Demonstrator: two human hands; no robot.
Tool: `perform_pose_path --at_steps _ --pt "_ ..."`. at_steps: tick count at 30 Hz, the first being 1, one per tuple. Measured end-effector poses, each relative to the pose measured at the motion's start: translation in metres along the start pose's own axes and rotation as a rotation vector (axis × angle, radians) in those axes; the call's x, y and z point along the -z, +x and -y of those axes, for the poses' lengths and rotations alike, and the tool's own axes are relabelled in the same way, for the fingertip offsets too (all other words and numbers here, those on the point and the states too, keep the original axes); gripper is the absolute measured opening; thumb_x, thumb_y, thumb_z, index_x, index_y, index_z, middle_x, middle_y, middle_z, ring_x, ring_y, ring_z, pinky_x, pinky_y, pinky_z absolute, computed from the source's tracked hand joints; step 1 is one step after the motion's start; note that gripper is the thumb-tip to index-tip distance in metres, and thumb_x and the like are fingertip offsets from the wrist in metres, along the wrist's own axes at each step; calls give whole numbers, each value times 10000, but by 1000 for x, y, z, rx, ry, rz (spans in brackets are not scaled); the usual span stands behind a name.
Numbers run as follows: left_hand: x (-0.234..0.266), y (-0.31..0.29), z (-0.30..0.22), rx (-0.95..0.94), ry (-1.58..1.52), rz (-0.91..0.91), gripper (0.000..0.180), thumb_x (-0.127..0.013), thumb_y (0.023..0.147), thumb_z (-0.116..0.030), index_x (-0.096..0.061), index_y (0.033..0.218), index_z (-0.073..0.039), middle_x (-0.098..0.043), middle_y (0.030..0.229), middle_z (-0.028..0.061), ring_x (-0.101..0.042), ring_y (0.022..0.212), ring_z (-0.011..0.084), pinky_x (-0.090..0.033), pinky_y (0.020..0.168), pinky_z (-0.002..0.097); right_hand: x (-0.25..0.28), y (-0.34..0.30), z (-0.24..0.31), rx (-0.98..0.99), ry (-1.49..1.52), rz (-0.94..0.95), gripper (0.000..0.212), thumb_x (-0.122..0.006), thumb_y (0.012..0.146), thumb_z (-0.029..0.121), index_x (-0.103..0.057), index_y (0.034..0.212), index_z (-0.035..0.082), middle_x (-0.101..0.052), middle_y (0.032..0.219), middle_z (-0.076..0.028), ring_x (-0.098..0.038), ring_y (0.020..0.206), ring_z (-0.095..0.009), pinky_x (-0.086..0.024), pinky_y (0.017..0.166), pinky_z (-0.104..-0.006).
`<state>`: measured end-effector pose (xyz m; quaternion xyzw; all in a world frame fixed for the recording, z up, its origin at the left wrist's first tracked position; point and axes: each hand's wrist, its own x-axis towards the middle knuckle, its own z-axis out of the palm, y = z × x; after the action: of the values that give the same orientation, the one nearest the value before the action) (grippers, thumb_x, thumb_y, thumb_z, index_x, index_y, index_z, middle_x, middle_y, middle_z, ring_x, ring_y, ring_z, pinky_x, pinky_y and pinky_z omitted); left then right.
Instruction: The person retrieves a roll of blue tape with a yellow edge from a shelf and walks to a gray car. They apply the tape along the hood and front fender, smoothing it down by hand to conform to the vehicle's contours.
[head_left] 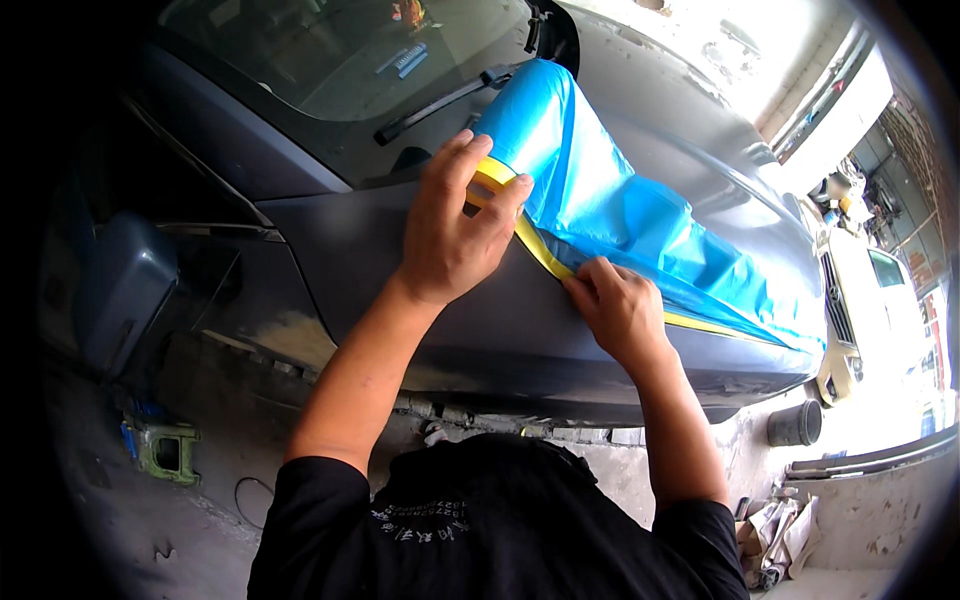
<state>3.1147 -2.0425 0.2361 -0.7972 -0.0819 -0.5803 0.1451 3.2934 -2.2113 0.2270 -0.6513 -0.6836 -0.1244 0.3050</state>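
My left hand (460, 220) grips the end of a roll of blue masking film (535, 110), its thumb and fingers on the yellow tape band around that end. The roll lies on the hood near the windshield. From it, loose crinkled film spreads to the right along the hood, edged by a strip of yellow tape (700, 324) that follows the seam above the fender. My right hand (620, 305) is closed at this strip, fingers curled and pressed together on the yellow tape (543, 252) where it leaves the roll. The grey car fender (470, 320) shows below both hands.
A wiper arm (440, 104) rests at the windshield base beside the roll. The side mirror (125, 290) juts out at left. On the floor are a green stool (168, 452), a dark bucket (795, 424) and crumpled paper (778, 535). Another vehicle (880, 290) stands at right.
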Motion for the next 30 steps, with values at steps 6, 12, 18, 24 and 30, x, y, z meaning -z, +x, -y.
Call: perform_pose_path --at_steps 6,12,18,24,30 --pt "-1 1 -3 1 14 4 488 -769 838 -49 -619 1287 -168 -433 1404 195 -478 1305 430 -473 1056 497 -13 9 8 19 -26 -91 232 -760 894 202 -588 804 77 -639 675 -100 -637 582 -308 -489 532 -397" --pt "1 3 -3 19 8 7 429 -758 855 -50 -623 1246 -164 -448 1373 189 -492 1279 439 -483 1038 498 -22 28 21 -1 -31 -120 253 -760 896 225 -582 784 85 -628 632 -91 -626 540 -299 -483 508 -392" --pt "0 2 -4 20 -1 5 434 -762 854 -48 -625 1247 -168 -440 1377 198 -481 1290 441 -486 1036 499 -23 30 20 -15 -35 -116 251 -764 882 226 -580 783 87 -631 631 -95 -631 541 -299 -490 511 -389" --pt "-1 -2 -3 18 -20 -13 448 -761 851 -50 -625 1260 -173 -424 1393 196 -473 1298 445 -477 1040 531 -20 43 28 22 -54 -131 248 -760 872 234 -577 783 93 -630 629 -92 -635 550 -296 -495 520 -394" --pt "-1 -1 -4 38 -32 35 520 -758 832 -49 -600 1313 -165 -405 1435 209 -433 1337 460 -414 1094 544 -18 53 33 -21 -33 -104 241 -750 873 234 -577 786 91 -632 629 -96 -637 557 -305 -494 532 -408"
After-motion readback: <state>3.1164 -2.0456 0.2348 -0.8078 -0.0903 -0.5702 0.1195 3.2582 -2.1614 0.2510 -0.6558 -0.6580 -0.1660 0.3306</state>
